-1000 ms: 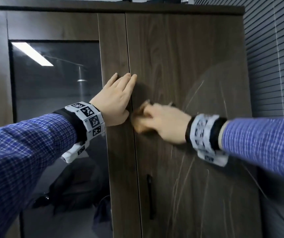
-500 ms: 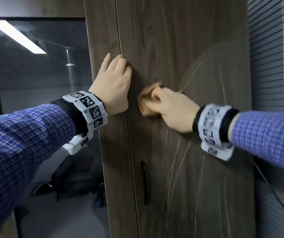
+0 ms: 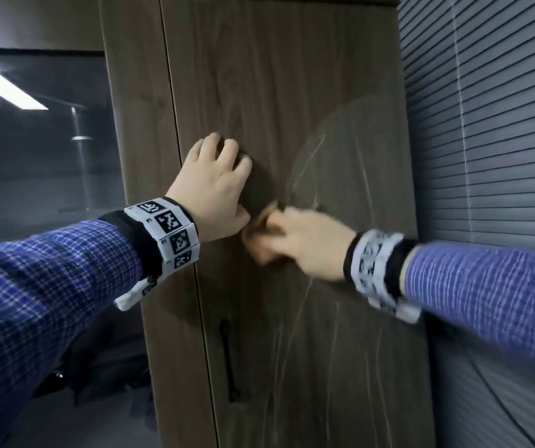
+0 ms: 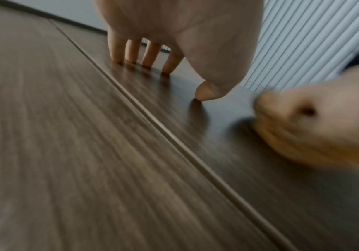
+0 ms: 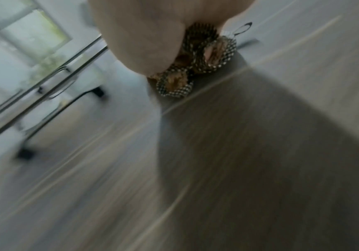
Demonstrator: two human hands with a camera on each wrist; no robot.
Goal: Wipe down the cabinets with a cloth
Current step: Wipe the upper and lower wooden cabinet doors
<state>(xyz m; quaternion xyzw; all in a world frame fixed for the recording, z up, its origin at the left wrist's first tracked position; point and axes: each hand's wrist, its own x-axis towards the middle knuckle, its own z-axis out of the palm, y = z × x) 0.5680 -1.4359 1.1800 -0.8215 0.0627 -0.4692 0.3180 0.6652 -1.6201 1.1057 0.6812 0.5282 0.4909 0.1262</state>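
The dark wood cabinet door [image 3: 292, 92] fills the middle of the head view. My left hand [image 3: 216, 179] rests on it just right of the seam, propped on its fingertips [image 4: 131, 56] and thumb [image 4: 208, 92], holding nothing. My right hand [image 3: 301, 244] grips a bunched tan cloth [image 3: 254, 242] and presses it to the door just below the left thumb; it is blurred by motion. The right wrist view shows the cloth [image 5: 195, 66] as a brown checked wad under the right hand [image 5: 144, 37]. In the left wrist view the right hand [image 4: 316, 118] is a blur at the right.
A slim black handle [image 3: 227, 357] runs down the door below the hands. A glass-fronted door [image 3: 33, 156] lies left of the wooden post [image 3: 136, 124]. Grey slatted blinds [image 3: 486, 140] stand right beside the cabinet. Faint wipe streaks [image 3: 308, 163] arc across the door.
My left hand has shifted right across the seam and risen from flat onto its fingertips. The right hand has rubbed the cloth up and then back down beside the left thumb.
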